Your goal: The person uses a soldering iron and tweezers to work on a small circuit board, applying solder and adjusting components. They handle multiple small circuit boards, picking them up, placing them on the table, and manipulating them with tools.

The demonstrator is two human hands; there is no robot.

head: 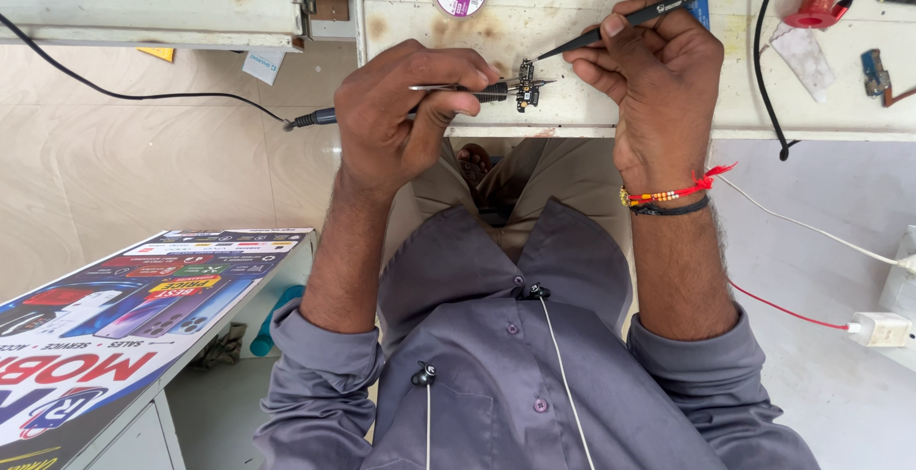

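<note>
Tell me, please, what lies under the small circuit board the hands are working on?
The small circuit board lies on the stained white workbench, near its front edge. The surface directly beneath it is covered.

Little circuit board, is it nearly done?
Nothing shows as finished yet. The small circuit board lies on the white table. In hand: the left hand holds a soldering iron tip on it, the right hand pins it with black tweezers. Left: lifting both tools away.
</note>
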